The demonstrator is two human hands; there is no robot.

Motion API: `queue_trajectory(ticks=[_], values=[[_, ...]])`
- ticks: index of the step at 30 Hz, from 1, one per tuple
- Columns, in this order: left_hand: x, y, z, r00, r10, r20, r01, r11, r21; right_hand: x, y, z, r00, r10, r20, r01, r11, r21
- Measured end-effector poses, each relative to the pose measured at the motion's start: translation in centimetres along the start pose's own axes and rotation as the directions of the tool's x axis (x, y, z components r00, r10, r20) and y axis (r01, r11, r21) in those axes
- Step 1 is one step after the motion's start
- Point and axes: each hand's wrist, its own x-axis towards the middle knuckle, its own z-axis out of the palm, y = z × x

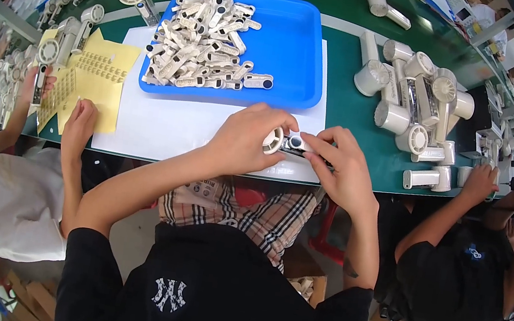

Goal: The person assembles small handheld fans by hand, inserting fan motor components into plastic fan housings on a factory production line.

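Observation:
Above the near edge of the white sheet [170,125], my left hand [241,135] is closed around the round white head of a handheld fan [272,140]. The fan's handle points right, its dark inside partly showing. My right hand [344,169] pinches a white handle cover [299,142] with a dark round button, against the handle. Whether the cover is seated cannot be seen, as fingers hide part of it. Just beyond my hands, a blue tray [319,57] holds a heap of similar white handle covers [198,44], mostly on its left side.
White fans [417,94] are piled on the green table at right, and one fan [388,9] lies at the back. Yellow sheets [108,74] with small parts lie left. Co-workers sit close on both sides; the left one's hand [81,126] is near the sheets.

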Motion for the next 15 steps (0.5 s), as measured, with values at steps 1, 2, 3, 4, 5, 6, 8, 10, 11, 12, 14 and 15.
queue_trajectory(ticks=[1, 2, 3, 4, 5, 6, 8, 10, 11, 12, 14, 15], values=[[-0.1, 0.0, 0.1, 1.0, -0.007, 0.0, 0.007, 1.0, 0.0, -0.1, -0.1, 0.1, 1.0, 0.0, 0.005, 0.0, 1.0, 0.004], [-0.1, 0.0, 0.3, 1.0, 0.003, -0.019, -0.004, 1.0, -0.009, -0.2, -0.3, 0.4, 0.999, 0.016, -0.03, -0.017, 1.0, -0.011], [-0.1, -0.1, 0.4, 0.999, 0.016, -0.041, -0.016, 1.0, -0.014, -0.1, -0.3, 0.4, 0.997, 0.027, -0.068, -0.029, 0.999, -0.028], [-0.1, -0.2, 0.6, 0.996, 0.057, -0.065, -0.058, 0.998, -0.008, 0.0, -0.2, 0.4, 0.998, 0.021, -0.064, -0.022, 0.999, -0.026], [-0.2, -0.2, 0.6, 0.996, 0.052, -0.071, -0.053, 0.999, -0.005, 0.0, 0.0, 0.4, 0.998, 0.014, -0.061, -0.015, 1.0, -0.014], [-0.2, -0.2, 0.6, 0.996, 0.052, -0.072, -0.053, 0.999, -0.006, -0.1, 0.1, 0.4, 0.998, 0.009, -0.056, -0.009, 1.0, -0.002], [-0.3, -0.1, 0.7, 0.996, 0.044, -0.08, -0.045, 0.999, -0.008, -0.2, 0.0, 0.4, 0.998, -0.011, -0.056, 0.011, 1.0, 0.0], [-0.3, -0.1, 1.1, 0.991, 0.076, -0.113, -0.08, 0.996, -0.032, -0.2, 0.0, 0.5, 0.998, -0.033, -0.054, 0.033, 0.999, 0.002], [-0.3, -0.1, 1.2, 0.99, 0.068, -0.122, -0.072, 0.997, -0.033, -0.3, 0.0, 0.5, 0.998, -0.033, -0.051, 0.032, 0.999, -0.006], [-0.3, -0.1, 1.3, 0.988, 0.084, -0.131, -0.089, 0.996, -0.026, -0.2, 0.0, 0.5, 0.998, -0.035, -0.048, 0.035, 0.999, -0.013], [-0.2, -0.1, 1.4, 0.984, 0.094, -0.15, -0.098, 0.995, -0.021, -0.4, -0.1, 0.5, 0.998, -0.041, -0.04, 0.04, 0.998, -0.039], [-0.2, -0.1, 1.4, 0.987, 0.103, -0.122, -0.107, 0.994, -0.022, -0.5, -0.2, 0.4, 0.998, -0.037, -0.041, 0.034, 0.997, -0.068]])
